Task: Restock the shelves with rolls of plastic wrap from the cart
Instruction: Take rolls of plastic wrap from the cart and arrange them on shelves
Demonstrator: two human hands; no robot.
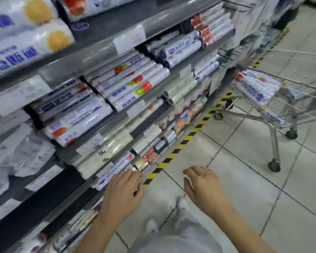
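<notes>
Left hand (122,190) is held loosely curled, empty, fingertips (136,175) at the rolls of plastic wrap (108,177); contact cannot be told. Right hand (202,187) is held relaxed, empty.

Pale grey floor tiles (244,179) with dark grout run down the aisle. A yellow-and-black striped tape (173,152) is stuck along the floor at the foot of the display. Two white shoes (183,204) stand on the tiles under light grey trousers (186,232). White price tags (129,40) sit in clear strips, too blurred to read.
</notes>
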